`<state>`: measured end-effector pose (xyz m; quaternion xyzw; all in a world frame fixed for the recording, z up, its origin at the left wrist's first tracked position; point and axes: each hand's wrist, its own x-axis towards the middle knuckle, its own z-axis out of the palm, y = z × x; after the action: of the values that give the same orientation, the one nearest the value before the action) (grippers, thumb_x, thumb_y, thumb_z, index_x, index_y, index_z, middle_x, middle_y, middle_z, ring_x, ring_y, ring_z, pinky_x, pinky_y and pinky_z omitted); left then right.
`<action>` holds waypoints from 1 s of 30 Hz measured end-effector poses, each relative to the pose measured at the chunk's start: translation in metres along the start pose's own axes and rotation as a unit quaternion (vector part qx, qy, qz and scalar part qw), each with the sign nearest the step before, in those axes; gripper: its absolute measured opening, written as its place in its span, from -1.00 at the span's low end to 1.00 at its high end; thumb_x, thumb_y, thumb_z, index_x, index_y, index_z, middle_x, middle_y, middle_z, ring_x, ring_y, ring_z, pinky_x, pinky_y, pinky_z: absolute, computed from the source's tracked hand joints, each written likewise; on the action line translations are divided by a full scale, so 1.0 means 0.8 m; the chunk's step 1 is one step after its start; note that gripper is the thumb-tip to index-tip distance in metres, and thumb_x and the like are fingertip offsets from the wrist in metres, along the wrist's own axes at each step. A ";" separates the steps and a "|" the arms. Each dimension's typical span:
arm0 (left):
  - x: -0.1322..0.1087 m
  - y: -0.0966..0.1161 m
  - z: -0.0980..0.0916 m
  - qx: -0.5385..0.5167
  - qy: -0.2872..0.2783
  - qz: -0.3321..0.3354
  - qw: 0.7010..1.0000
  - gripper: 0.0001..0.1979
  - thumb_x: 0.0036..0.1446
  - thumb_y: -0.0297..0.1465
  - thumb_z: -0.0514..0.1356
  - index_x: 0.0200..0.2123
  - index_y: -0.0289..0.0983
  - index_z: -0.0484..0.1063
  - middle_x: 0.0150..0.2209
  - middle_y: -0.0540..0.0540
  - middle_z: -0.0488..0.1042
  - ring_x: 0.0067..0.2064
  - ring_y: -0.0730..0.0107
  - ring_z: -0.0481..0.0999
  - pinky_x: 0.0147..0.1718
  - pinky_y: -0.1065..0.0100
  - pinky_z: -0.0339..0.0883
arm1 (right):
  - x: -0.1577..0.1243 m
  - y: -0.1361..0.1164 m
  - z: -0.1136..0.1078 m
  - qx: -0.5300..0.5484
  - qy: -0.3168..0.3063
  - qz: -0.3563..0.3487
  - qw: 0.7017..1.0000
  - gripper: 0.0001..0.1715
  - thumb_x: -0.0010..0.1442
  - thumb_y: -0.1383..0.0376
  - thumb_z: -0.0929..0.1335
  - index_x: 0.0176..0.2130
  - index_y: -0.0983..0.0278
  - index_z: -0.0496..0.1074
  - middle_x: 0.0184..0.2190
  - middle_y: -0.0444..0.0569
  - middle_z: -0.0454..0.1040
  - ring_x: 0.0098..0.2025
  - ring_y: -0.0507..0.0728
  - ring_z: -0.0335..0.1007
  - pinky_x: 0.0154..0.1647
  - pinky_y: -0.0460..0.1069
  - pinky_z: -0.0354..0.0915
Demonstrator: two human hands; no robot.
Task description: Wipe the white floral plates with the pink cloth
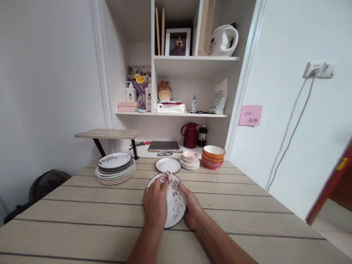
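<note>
A white plate (176, 205) with a dark rim and a brown floral pattern is tilted toward me over the table. My right hand (192, 205) grips its right edge, thumb on the face and fingers behind. On the upper left of the plate, my left hand (156, 200) pinches a bunched pale cloth (168, 176) against the surface. Just behind lies a smaller patterned plate (168, 165). Beside that one, a stack of small white plates (189, 165) carries small pink square bowls (190, 156).
At the left, a tall stack of plates (115, 172) stands by a low wooden riser (108, 134). Stacked orange and red bowls (213, 157) sit at the right. Along the back are a closed laptop (165, 146), a red jug (190, 135) and a dark bottle (202, 136).
</note>
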<state>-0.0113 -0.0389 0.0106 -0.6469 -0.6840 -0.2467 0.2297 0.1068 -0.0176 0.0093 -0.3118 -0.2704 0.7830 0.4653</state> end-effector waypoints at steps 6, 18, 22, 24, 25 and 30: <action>-0.008 -0.003 0.000 0.027 -0.052 -0.039 0.998 -0.55 0.24 -0.57 -0.03 0.12 -0.12 0.37 -0.10 -0.15 0.47 -0.21 0.29 0.50 -0.31 0.37 0.29 | 0.009 -0.008 -0.007 0.059 0.061 -0.026 0.996 -0.48 0.18 0.02 0.32 -0.06 0.36 0.47 -0.21 0.10 0.62 -0.13 0.20 0.55 -0.01 0.09 0.37; -0.028 0.027 0.002 -0.090 -0.096 0.125 0.983 -0.56 0.23 -0.56 -0.01 0.04 -0.04 0.43 -0.01 -0.07 0.47 -0.03 0.27 0.45 -0.15 0.33 0.33 | 0.007 -0.018 -0.008 0.112 -0.005 -0.028 0.993 -0.43 0.21 -0.01 0.28 -0.10 0.43 0.48 -0.25 0.13 0.62 -0.20 0.22 0.56 -0.02 0.10 0.38; -0.029 0.027 0.001 -0.110 -0.045 0.131 0.984 -0.66 0.24 -0.50 0.05 -0.06 -0.05 0.49 -0.05 -0.04 0.48 -0.07 0.29 0.44 -0.18 0.36 0.30 | 0.007 -0.026 -0.009 0.123 0.001 -0.049 0.991 -0.46 0.23 0.02 0.27 -0.09 0.41 0.48 -0.26 0.12 0.62 -0.18 0.21 0.55 -0.01 0.11 0.37; -0.030 0.027 0.001 -0.103 -0.023 0.118 0.987 -0.71 0.23 -0.49 0.07 -0.12 -0.07 0.51 -0.09 -0.04 0.49 -0.09 0.28 0.44 -0.21 0.36 0.29 | 0.008 -0.031 -0.013 0.124 0.011 -0.060 0.990 -0.47 0.22 0.02 0.27 -0.09 0.39 0.48 -0.25 0.11 0.62 -0.18 0.22 0.55 -0.02 0.12 0.37; -0.030 0.027 0.000 -0.096 -0.018 0.106 0.990 -0.72 0.23 -0.49 0.07 -0.13 -0.08 0.52 -0.10 -0.03 0.50 -0.10 0.28 0.44 -0.22 0.35 0.29 | 0.009 -0.033 -0.016 0.122 0.021 -0.062 0.990 -0.46 0.21 0.00 0.27 -0.09 0.38 0.48 -0.25 0.10 0.62 -0.18 0.23 0.55 -0.02 0.14 0.37; -0.026 0.013 -0.007 -0.059 -0.017 0.025 0.998 -0.66 0.21 -0.55 0.07 -0.08 -0.08 0.50 -0.05 -0.04 0.48 -0.11 0.28 0.45 -0.20 0.34 0.27 | 0.009 -0.032 -0.021 0.086 0.084 -0.073 0.990 -0.45 0.18 -0.04 0.29 -0.04 0.30 0.47 -0.24 0.06 0.62 -0.17 0.24 0.55 -0.03 0.18 0.37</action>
<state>0.0005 -0.0580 0.0020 -0.6801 -0.6562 -0.2693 0.1855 0.1305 0.0016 0.0148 -0.3148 -0.1840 0.7386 0.5670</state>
